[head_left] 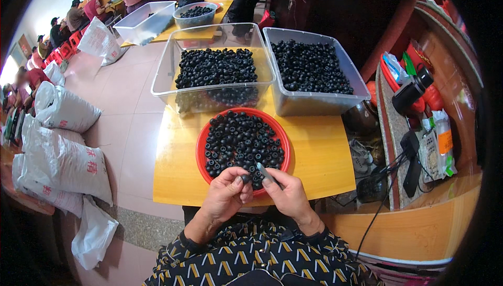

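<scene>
In front of me a red round tray (pixel 286 150) is filled with small round black pieces, many showing a hole. Over its near rim, my left hand (pixel 226 194) pinches one small round black piece (pixel 244 179) between thumb and fingers. Close beside it, my right hand (pixel 290 198) grips a slim grey tool (pixel 262 169), its tip pointing up and away over the pieces. The tip stands apart from the held piece. My right fingers cover the rest of the tool, so its kind does not show.
Two clear plastic bins, a left one (pixel 160 84) and a right one (pixel 319 106), hold more black pieces on the yellow table (pixel 325 165). White sacks (pixel 73 165) lie on the left. A shelf on the right carries cables (pixel 395 163) and packages. People sit at tables farther back.
</scene>
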The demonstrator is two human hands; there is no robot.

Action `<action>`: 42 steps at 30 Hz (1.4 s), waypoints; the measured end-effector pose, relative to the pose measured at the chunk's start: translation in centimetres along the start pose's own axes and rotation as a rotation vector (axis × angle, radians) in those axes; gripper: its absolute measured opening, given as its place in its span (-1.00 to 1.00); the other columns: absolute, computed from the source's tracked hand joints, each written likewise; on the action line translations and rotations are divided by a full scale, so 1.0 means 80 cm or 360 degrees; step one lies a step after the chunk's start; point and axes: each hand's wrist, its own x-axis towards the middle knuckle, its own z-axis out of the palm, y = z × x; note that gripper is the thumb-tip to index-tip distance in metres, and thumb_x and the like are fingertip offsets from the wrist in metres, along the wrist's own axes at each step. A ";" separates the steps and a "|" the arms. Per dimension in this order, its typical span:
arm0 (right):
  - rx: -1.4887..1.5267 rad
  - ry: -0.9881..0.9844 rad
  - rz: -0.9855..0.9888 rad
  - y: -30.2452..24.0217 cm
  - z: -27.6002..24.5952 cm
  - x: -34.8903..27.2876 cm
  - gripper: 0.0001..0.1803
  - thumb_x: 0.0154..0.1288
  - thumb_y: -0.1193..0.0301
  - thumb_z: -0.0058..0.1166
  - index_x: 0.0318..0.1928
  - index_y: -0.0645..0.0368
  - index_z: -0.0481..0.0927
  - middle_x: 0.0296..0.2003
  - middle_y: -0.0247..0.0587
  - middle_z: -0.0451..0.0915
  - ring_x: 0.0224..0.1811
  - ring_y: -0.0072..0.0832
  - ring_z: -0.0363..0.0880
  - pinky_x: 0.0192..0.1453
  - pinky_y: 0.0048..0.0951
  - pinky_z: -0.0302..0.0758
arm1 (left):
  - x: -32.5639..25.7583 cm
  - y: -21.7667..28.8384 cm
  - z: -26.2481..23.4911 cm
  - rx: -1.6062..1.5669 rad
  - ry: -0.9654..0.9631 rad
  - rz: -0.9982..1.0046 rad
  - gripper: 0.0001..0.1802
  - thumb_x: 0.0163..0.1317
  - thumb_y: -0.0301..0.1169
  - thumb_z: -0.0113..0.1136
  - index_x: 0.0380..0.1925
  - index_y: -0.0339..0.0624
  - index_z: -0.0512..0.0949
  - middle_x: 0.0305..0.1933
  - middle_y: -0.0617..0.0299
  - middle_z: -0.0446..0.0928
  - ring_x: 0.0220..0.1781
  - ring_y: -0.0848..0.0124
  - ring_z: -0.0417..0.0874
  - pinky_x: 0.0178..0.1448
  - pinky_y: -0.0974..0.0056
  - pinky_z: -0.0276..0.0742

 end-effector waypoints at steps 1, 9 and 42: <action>-0.0087 0.0045 -0.0064 0.000 -0.003 -0.002 -0.73 0.25 0.45 -0.01 -0.09 0.35 0.49 -0.31 -0.16 0.58 -0.27 -0.52 0.53 -0.18 -0.53 0.44 | 0.000 0.002 0.002 -0.0031 0.0010 0.0012 -0.81 0.23 -0.42 0.04 -0.16 -0.18 0.43 -0.34 0.19 0.45 -0.34 0.42 0.45 -0.26 0.35 0.39; -0.0596 0.0172 -0.0367 -0.002 -0.003 -0.012 -0.75 0.13 0.48 0.09 -0.17 0.35 0.50 -0.43 -0.03 0.53 -0.46 -0.26 0.55 -0.41 -0.40 0.46 | 0.000 0.008 0.006 -0.0250 0.0156 0.0050 -0.82 0.22 -0.46 0.04 -0.18 -0.19 0.44 -0.31 0.14 0.46 -0.31 0.39 0.46 -0.24 0.32 0.40; -0.0718 0.0093 -0.0591 0.001 -0.003 -0.005 -0.79 0.06 0.52 0.13 -0.25 0.29 0.50 -0.55 -0.09 0.45 -0.56 -0.20 0.47 -0.51 -0.31 0.39 | 0.004 0.005 -0.006 -0.0257 0.0012 -0.0014 -0.80 0.18 -0.45 0.07 -0.18 -0.20 0.44 -0.24 0.12 0.49 -0.34 0.39 0.43 -0.20 0.29 0.36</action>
